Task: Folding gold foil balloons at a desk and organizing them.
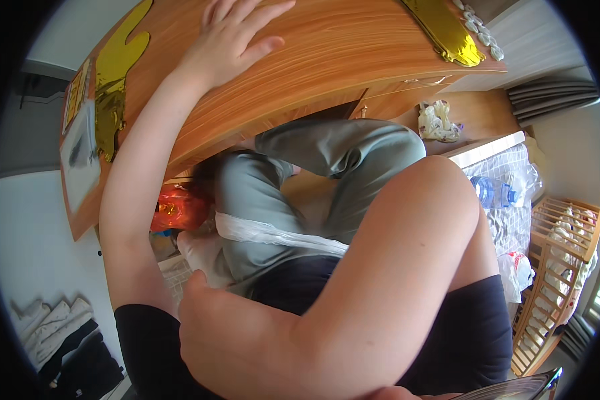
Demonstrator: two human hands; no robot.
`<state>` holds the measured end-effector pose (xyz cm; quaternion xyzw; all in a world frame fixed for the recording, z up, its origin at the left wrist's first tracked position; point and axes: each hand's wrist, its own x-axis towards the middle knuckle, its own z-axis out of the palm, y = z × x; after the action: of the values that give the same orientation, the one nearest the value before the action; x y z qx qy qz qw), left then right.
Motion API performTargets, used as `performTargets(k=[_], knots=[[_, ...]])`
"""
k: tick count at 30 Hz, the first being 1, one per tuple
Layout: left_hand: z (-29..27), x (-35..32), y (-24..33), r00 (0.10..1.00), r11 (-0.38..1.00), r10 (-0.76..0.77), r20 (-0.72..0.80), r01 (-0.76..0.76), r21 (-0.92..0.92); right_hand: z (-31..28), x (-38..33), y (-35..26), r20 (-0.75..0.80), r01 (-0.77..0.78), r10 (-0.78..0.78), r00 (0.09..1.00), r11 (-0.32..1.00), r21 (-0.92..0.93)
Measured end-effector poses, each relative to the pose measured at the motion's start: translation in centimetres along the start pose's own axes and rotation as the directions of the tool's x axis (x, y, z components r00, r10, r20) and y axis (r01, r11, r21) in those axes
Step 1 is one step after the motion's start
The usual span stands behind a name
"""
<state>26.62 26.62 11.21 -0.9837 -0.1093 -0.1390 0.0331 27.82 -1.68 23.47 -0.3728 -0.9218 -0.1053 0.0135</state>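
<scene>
Two bare hands show, and neither visibly grips anything. The left hand reaches over the desk, fingers spread wide; whether it touches the top I cannot tell. The right hand lies bent in beside the left upper arm, short of the desk's near edge, its fingers hidden, so whether it is spread or closed I cannot tell.

Nearest the left hand, a gold foil piece lies along the desk's left edge; a second gold foil lies near the right edge, its tip close to the near right corner. Both look flat and loose, and neither seems to be worked on. How much is done or left cannot be judged from this.

Some papers lie by the near left corner, and small white pieces line the right edge. Farther out are a shiny red bag below the desk's near edge and a blue bottle beyond the right knee.
</scene>
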Motion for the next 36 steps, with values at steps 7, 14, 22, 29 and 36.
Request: performTargets(k=[7, 14, 22, 29, 36], knots=[[2.1, 5.7, -5.4, 0.865, 0.845, 0.372, -0.338, -0.466, -0.263, 0.1, -1.2, 4.3, 0.013, 0.099, -0.102, 0.995, 0.912, -0.397], [3.2, 13.9, -6.4, 0.804, 0.852, -0.506, -0.311, 0.523, -0.034, 7.3, -6.2, 18.9, -0.008, -0.477, 0.527, 0.850, 0.775, 0.414], [9.0, 14.0, -10.2, 0.696, 0.881, -0.449, -0.561, 0.451, -0.146, 18.5, -6.8, 40.3, -0.135, -0.570, 0.582, 0.802, 0.813, 0.122], [8.2, 13.6, -9.9, 0.789, 0.872, -0.489, -0.371, 0.446, -0.201, 19.9, -4.6, 44.3, -0.117, -0.466, 0.504, 0.856, 0.850, 0.246], [7.8, 14.0, -9.6, 0.918, 0.928, -0.350, -0.186, 0.314, -0.201, 19.5, -4.4, 45.3, -0.187, -0.398, 0.391, 0.901, 0.917, 0.000]])
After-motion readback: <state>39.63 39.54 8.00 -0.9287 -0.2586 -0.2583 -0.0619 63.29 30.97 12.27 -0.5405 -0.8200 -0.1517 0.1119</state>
